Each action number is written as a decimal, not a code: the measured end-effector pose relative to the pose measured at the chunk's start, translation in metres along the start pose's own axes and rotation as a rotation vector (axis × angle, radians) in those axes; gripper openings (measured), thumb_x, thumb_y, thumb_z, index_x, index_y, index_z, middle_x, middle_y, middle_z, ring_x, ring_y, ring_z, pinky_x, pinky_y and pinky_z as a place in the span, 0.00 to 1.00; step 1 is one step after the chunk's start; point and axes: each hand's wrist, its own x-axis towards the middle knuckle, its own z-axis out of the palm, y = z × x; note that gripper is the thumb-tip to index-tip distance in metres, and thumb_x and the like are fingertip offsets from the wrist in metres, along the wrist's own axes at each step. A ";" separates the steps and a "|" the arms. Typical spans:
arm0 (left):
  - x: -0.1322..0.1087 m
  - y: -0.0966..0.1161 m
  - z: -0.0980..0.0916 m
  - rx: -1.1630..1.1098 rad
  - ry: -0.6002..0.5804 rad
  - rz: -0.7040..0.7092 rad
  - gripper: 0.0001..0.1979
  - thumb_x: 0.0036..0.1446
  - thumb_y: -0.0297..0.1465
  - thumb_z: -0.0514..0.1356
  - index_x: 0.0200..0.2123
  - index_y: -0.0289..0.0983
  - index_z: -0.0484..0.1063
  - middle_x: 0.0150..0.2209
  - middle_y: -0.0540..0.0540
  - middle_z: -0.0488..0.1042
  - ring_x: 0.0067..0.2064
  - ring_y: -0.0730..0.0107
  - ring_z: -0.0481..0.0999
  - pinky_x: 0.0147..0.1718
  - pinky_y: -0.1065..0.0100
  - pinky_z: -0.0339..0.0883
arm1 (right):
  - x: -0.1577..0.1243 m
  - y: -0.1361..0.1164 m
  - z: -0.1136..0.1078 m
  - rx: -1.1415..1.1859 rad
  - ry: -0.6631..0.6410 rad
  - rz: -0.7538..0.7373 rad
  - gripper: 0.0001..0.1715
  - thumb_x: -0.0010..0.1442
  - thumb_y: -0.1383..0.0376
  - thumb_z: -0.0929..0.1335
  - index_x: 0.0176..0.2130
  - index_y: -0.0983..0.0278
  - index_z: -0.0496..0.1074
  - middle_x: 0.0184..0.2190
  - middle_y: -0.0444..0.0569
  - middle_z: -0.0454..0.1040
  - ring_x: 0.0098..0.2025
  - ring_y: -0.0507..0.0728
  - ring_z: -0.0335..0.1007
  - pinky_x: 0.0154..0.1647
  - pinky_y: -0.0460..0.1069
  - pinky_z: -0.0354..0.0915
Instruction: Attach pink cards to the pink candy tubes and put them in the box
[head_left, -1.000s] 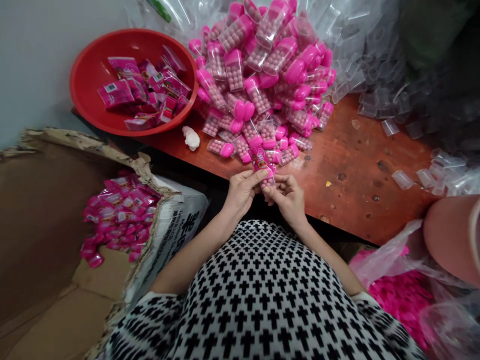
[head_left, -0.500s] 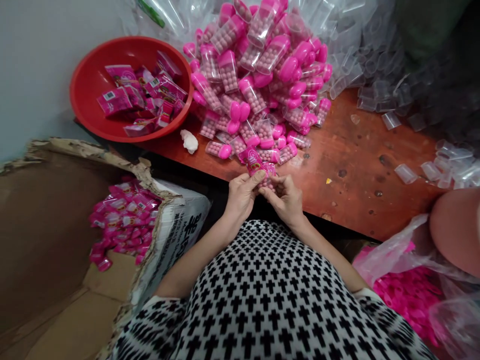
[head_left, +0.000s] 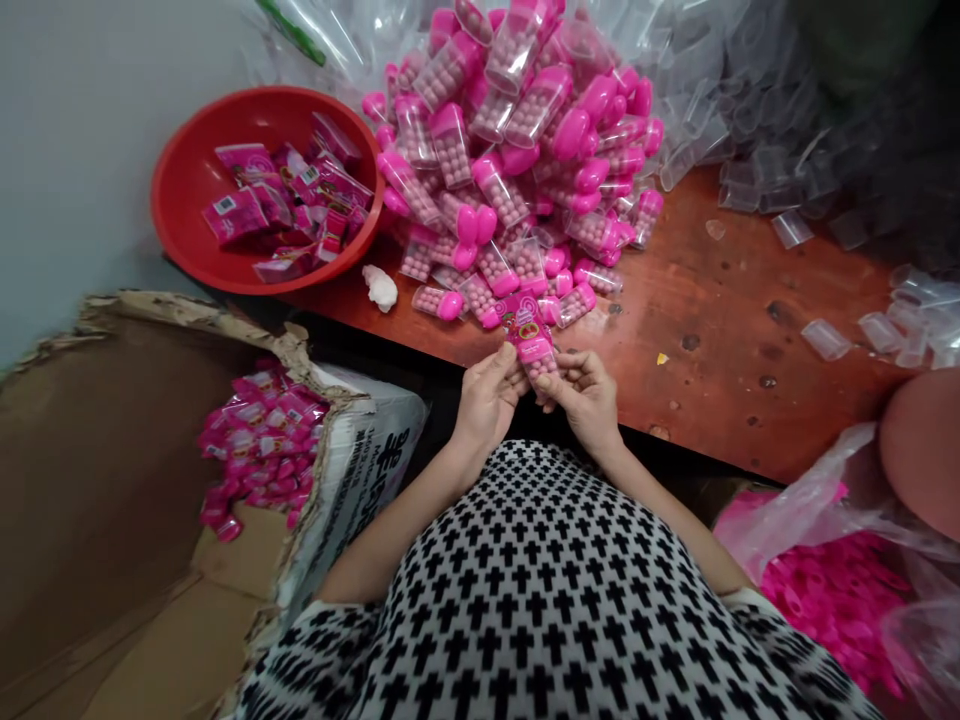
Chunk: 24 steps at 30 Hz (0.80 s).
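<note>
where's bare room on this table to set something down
The table has its widest bare patch between the pink-capped bottles and the loose clear tubes, bar a yellow scrap. A narrow front strip runs by the white lump. Bottles and tubes crowd the back.

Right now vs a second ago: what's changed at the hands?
The left hand's thumb has slid left off the front of the pink packet to its edge, so more print shows. Nothing was let go: the right hand still pinches the lower end. The red bowl and bottle pile look as they were; the camera view shifted slightly.
</note>
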 end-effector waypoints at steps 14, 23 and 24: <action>-0.004 -0.004 0.006 0.025 0.170 0.012 0.22 0.32 0.40 0.78 0.22 0.32 0.73 0.22 0.51 0.75 0.23 0.78 0.73 0.25 0.75 0.68 | -0.003 0.015 -0.005 -0.134 -0.019 -0.147 0.22 0.49 0.59 0.79 0.38 0.60 0.68 0.28 0.40 0.78 0.24 0.50 0.75 0.20 0.43 0.70; 0.001 0.000 -0.005 0.104 0.026 -0.053 0.21 0.36 0.41 0.77 0.21 0.31 0.73 0.20 0.48 0.73 0.20 0.74 0.70 0.20 0.70 0.66 | -0.001 0.007 0.001 -0.041 -0.107 -0.030 0.25 0.46 0.56 0.80 0.34 0.60 0.65 0.22 0.37 0.76 0.20 0.49 0.72 0.17 0.42 0.67; -0.001 -0.001 -0.006 0.110 -0.023 -0.077 0.21 0.37 0.42 0.76 0.21 0.31 0.73 0.19 0.48 0.72 0.19 0.74 0.69 0.19 0.70 0.65 | -0.001 0.007 0.001 0.005 -0.113 0.002 0.26 0.46 0.55 0.80 0.34 0.60 0.64 0.21 0.37 0.75 0.19 0.49 0.71 0.16 0.42 0.66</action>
